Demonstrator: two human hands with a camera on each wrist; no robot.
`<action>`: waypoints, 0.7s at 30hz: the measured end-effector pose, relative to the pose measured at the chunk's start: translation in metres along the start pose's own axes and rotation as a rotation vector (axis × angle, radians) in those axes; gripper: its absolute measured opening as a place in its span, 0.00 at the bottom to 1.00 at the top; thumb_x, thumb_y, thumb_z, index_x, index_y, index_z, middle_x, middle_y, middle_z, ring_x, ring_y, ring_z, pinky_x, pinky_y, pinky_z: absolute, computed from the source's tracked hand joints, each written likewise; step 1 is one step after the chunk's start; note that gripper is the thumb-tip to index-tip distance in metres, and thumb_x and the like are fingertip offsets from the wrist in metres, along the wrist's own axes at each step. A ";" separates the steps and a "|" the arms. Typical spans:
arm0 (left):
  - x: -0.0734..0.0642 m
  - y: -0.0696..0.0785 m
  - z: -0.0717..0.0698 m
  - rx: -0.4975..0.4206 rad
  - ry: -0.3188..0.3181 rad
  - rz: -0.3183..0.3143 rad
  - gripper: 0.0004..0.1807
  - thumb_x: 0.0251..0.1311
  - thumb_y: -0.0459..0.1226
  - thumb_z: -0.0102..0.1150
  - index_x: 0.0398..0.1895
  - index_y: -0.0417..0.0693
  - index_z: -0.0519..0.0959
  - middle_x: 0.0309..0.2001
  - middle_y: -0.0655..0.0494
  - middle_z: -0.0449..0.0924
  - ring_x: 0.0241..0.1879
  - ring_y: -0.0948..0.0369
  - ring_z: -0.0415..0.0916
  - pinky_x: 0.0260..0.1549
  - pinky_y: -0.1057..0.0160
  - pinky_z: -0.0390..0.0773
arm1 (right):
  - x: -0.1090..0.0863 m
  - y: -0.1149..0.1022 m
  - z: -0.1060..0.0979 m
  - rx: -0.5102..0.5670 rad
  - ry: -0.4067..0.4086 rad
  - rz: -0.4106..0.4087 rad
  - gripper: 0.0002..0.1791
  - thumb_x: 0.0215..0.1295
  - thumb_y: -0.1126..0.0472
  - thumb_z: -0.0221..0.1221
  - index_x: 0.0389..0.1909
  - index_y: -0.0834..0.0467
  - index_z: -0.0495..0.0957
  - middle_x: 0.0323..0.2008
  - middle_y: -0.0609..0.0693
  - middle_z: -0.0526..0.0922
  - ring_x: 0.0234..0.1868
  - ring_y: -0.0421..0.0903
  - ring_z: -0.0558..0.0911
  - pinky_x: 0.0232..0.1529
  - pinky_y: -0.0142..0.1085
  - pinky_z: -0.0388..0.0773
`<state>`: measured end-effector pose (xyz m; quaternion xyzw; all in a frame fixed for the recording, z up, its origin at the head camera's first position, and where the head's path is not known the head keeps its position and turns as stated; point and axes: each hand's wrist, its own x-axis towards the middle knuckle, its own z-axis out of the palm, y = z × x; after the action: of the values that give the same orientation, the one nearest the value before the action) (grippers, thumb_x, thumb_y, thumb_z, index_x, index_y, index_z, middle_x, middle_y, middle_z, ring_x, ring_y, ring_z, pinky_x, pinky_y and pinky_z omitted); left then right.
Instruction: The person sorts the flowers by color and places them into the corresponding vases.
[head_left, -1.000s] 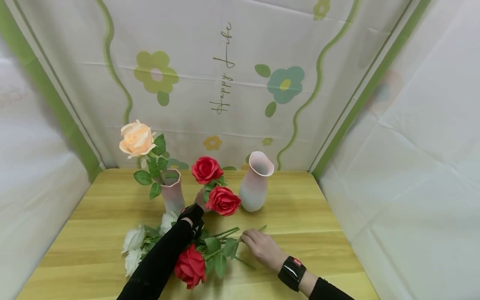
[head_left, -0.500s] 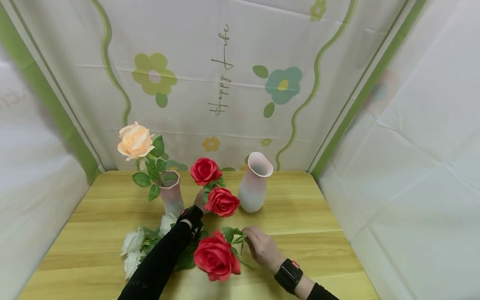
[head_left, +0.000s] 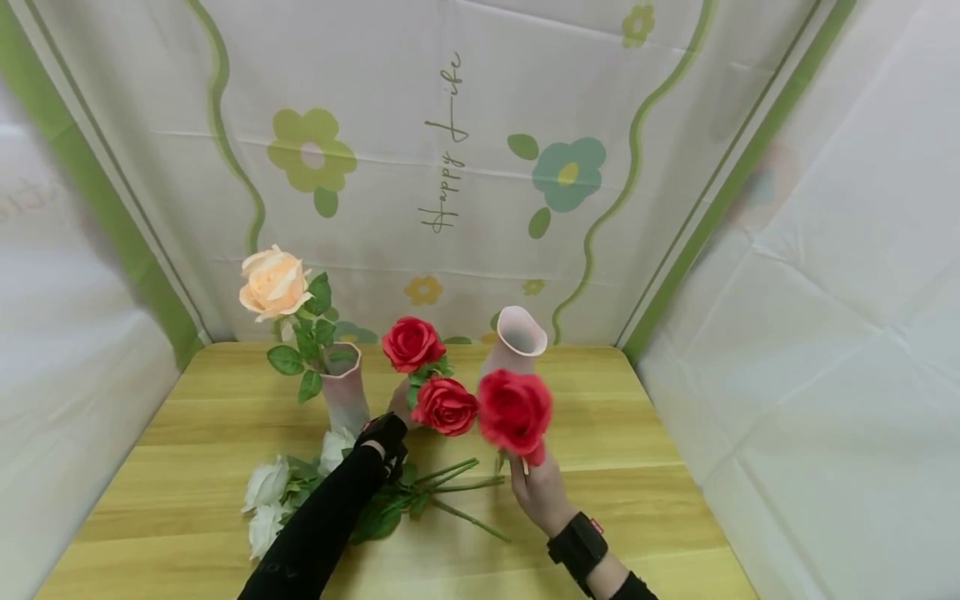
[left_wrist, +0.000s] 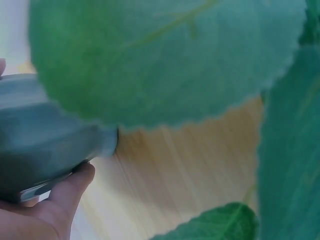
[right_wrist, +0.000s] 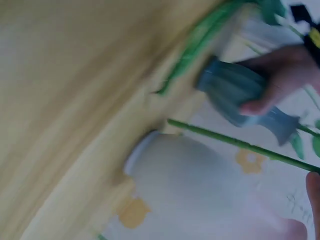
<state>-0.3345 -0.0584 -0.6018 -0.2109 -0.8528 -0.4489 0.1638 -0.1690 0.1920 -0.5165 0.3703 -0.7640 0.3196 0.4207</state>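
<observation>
My left hand (head_left: 403, 404) grips a ribbed blue-grey vase (right_wrist: 240, 92), mostly hidden in the head view. Two red roses (head_left: 446, 406) rise above that hand; stems show at the vase's mouth in the right wrist view. My right hand (head_left: 543, 493) pinches the green stem (right_wrist: 240, 145) of another red rose (head_left: 516, 412), lifted off the table. Its bloom covers part of a pink-and-white vase (head_left: 510, 350) standing behind it. In the right wrist view the stem's lower end hangs beside that vase, outside it. Large leaves (left_wrist: 165, 65) block much of the left wrist view.
A pink-grey vase (head_left: 347, 396) with a peach rose (head_left: 274, 283) stands back left. White roses (head_left: 266, 487) lie at the left, their stems (head_left: 465, 487) stretching right across the wooden table (head_left: 622, 467). A printed cloth (head_left: 375, 192) hangs behind the table.
My right hand has picked the red rose off the pile and raised it, bloom moving up and right towards the pink-and-white vase. My left hand stays on the blue-grey vase.
</observation>
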 end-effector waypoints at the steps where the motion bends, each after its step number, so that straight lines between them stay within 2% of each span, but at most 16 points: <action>1: 0.000 -0.002 0.001 -0.004 0.006 0.025 0.21 0.53 0.28 0.63 0.51 0.30 0.74 0.46 0.35 0.77 0.46 0.39 0.76 0.48 0.41 0.76 | 0.004 -0.002 -0.001 0.040 0.021 0.040 0.10 0.73 0.71 0.50 0.50 0.68 0.75 0.41 0.58 0.79 0.38 0.52 0.82 0.37 0.35 0.81; 3: 0.000 -0.007 0.003 -0.009 0.032 0.089 0.20 0.53 0.27 0.64 0.50 0.30 0.75 0.45 0.35 0.77 0.44 0.39 0.76 0.44 0.39 0.76 | 0.013 -0.007 -0.002 0.110 0.047 0.133 0.12 0.68 0.76 0.54 0.51 0.67 0.75 0.42 0.59 0.79 0.39 0.54 0.82 0.41 0.34 0.82; 5: 0.000 -0.017 0.008 0.010 0.061 0.181 0.21 0.51 0.29 0.65 0.49 0.30 0.75 0.43 0.35 0.77 0.43 0.39 0.76 0.42 0.40 0.77 | 0.023 -0.013 -0.004 0.185 0.076 0.211 0.18 0.61 0.83 0.56 0.50 0.66 0.75 0.41 0.60 0.80 0.40 0.56 0.83 0.42 0.33 0.82; 7: 0.001 -0.029 0.014 -0.005 0.077 0.223 0.20 0.53 0.32 0.65 0.49 0.31 0.76 0.43 0.36 0.78 0.43 0.40 0.77 0.41 0.41 0.77 | 0.036 -0.021 -0.008 0.238 0.096 0.274 0.21 0.56 0.87 0.56 0.48 0.66 0.76 0.40 0.60 0.80 0.38 0.57 0.83 0.40 0.34 0.82; 8: 0.001 -0.035 0.017 -0.010 0.089 0.242 0.21 0.55 0.36 0.65 0.50 0.34 0.77 0.43 0.39 0.78 0.43 0.44 0.77 0.42 0.44 0.78 | 0.044 -0.026 -0.011 0.260 0.104 0.288 0.22 0.55 0.88 0.56 0.47 0.67 0.75 0.39 0.61 0.80 0.37 0.58 0.83 0.39 0.34 0.83; 10: 0.001 -0.044 0.021 -0.048 0.081 0.231 0.22 0.56 0.40 0.64 0.51 0.36 0.77 0.44 0.41 0.79 0.44 0.45 0.77 0.44 0.45 0.78 | 0.062 -0.035 -0.017 0.304 0.127 0.285 0.20 0.55 0.89 0.55 0.45 0.70 0.74 0.38 0.62 0.80 0.36 0.59 0.83 0.37 0.36 0.83; 12: 0.001 -0.047 0.023 -0.074 0.082 0.199 0.22 0.57 0.42 0.64 0.50 0.37 0.77 0.43 0.42 0.79 0.44 0.47 0.78 0.43 0.46 0.78 | 0.080 -0.043 -0.022 0.344 0.141 0.269 0.18 0.55 0.90 0.53 0.44 0.74 0.73 0.38 0.64 0.80 0.35 0.59 0.82 0.35 0.39 0.84; 14: 0.001 -0.044 0.021 -0.072 0.078 0.169 0.22 0.56 0.41 0.65 0.50 0.37 0.77 0.43 0.42 0.79 0.43 0.47 0.78 0.42 0.46 0.79 | 0.097 -0.049 -0.027 0.386 0.146 0.244 0.16 0.56 0.90 0.52 0.44 0.76 0.71 0.38 0.66 0.79 0.35 0.59 0.82 0.36 0.41 0.84; 15: 0.001 -0.041 0.020 -0.069 0.064 0.151 0.22 0.53 0.37 0.66 0.49 0.35 0.77 0.43 0.40 0.79 0.43 0.44 0.77 0.42 0.42 0.78 | 0.104 -0.051 -0.028 0.411 0.149 0.236 0.15 0.56 0.90 0.52 0.44 0.77 0.71 0.38 0.67 0.78 0.35 0.59 0.83 0.36 0.43 0.84; 19: 0.002 -0.030 0.015 -0.025 0.022 0.075 0.27 0.46 0.30 0.71 0.51 0.32 0.75 0.45 0.37 0.77 0.46 0.41 0.76 0.46 0.40 0.76 | 0.126 -0.053 -0.028 0.499 0.151 0.214 0.14 0.57 0.91 0.50 0.44 0.79 0.70 0.38 0.69 0.77 0.35 0.60 0.83 0.37 0.46 0.84; 21: 0.003 -0.033 0.016 -0.040 0.006 0.048 0.29 0.45 0.31 0.72 0.53 0.31 0.74 0.46 0.36 0.78 0.47 0.41 0.76 0.48 0.40 0.76 | 0.133 -0.052 -0.025 0.515 0.156 0.213 0.14 0.57 0.90 0.50 0.43 0.79 0.70 0.38 0.70 0.78 0.35 0.61 0.83 0.37 0.47 0.84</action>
<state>-0.3550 -0.0613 -0.6321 -0.2330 -0.8378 -0.4626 0.1728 -0.1645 0.1452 -0.3792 0.3571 -0.6574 0.5732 0.3344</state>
